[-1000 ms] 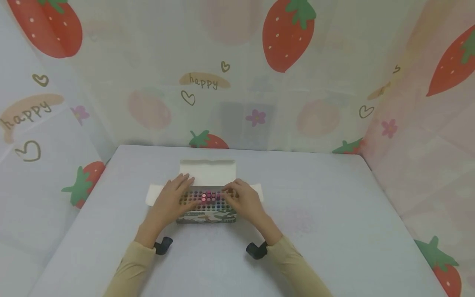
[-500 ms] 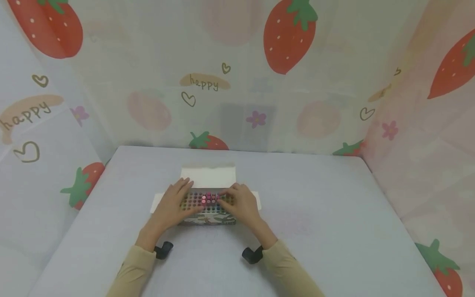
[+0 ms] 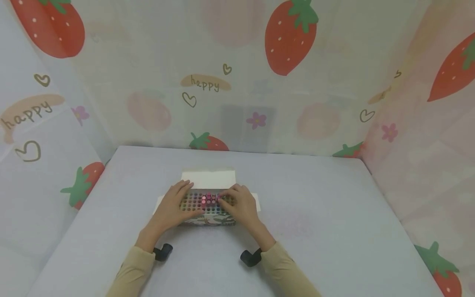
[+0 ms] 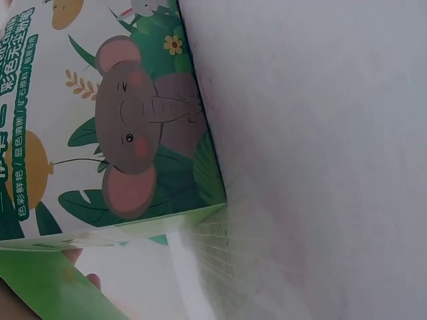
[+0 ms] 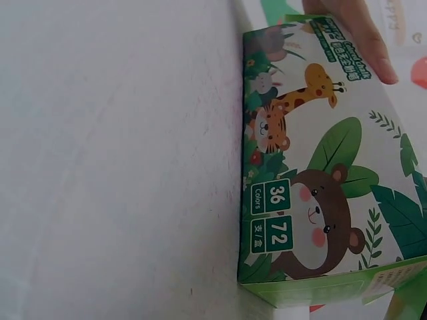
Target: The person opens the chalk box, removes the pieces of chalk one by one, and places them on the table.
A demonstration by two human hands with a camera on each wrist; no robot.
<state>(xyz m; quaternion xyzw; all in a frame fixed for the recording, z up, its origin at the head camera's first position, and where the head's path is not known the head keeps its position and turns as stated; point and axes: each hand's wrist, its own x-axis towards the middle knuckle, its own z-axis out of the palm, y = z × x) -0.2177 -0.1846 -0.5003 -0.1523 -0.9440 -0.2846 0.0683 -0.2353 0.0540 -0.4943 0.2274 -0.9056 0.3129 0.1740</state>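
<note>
A printed box of colored chalk [image 3: 213, 220] sits on the table with its lid flap [image 3: 208, 180] folded back. Inside, chalk sticks stand in rows, and several pink and purple sticks [image 3: 203, 201] rise above the others. My left hand [image 3: 170, 206] rests on the box's left end, its thumb stretched along the front edge and its fingers toward the back. With thumb and forefinger, my right hand [image 3: 243, 204] pinches a purple chalk stick beside the raised group. The left wrist view shows an elephant [image 4: 137, 127] on the box front; the right wrist view shows a bear [image 5: 320, 220].
White side flaps [image 3: 256, 202] stick out at both ends of the box. The white table [image 3: 315, 214] extends around it, with strawberry-printed curtains [image 3: 289, 41] behind and at the sides. Black wrist devices [image 3: 250, 258] hang under both forearms.
My right thumb and forefinger have moved left and closed on the purple chalk stick. The lid flap and side flaps have shifted a little. My left hand has stayed on the box.
</note>
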